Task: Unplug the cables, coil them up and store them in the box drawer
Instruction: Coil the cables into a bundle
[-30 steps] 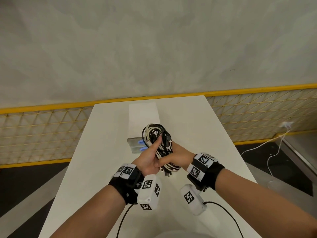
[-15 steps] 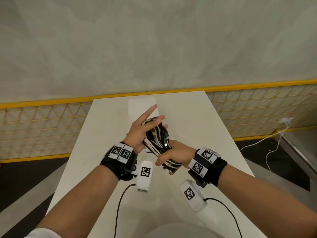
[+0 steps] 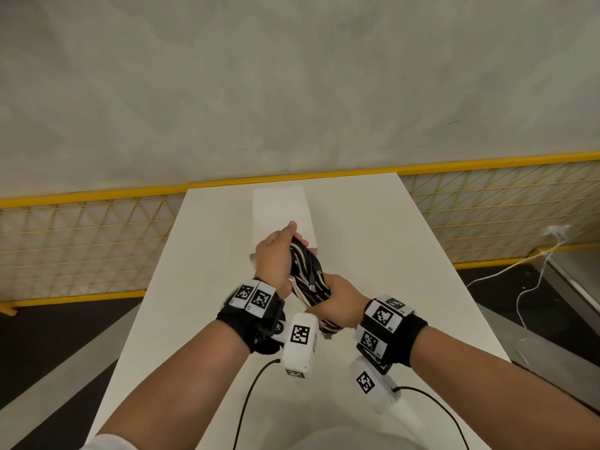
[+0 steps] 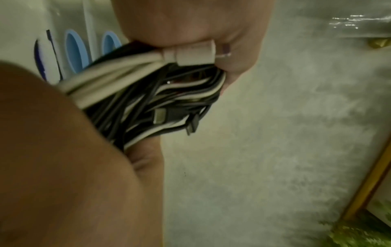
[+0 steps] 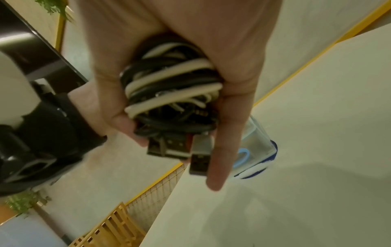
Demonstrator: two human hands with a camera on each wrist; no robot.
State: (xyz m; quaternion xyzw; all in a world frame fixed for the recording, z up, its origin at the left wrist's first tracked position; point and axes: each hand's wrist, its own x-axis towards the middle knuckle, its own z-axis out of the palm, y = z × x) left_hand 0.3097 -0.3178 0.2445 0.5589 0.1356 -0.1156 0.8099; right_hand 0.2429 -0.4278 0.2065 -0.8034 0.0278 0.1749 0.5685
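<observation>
Above smooth white table (image 3: 373,254), both hands squeeze rubbery cable bundle (image 3: 308,274).

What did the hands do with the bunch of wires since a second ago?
The left hand opened, slid up and over the cable bundle, and now grips its far end, hiding the small drawer box on the table. The bundle, upright and loose before, now lies squeezed into a narrower roll slanting between the hands. The right hand kept its grip on the near end, above the table.
</observation>
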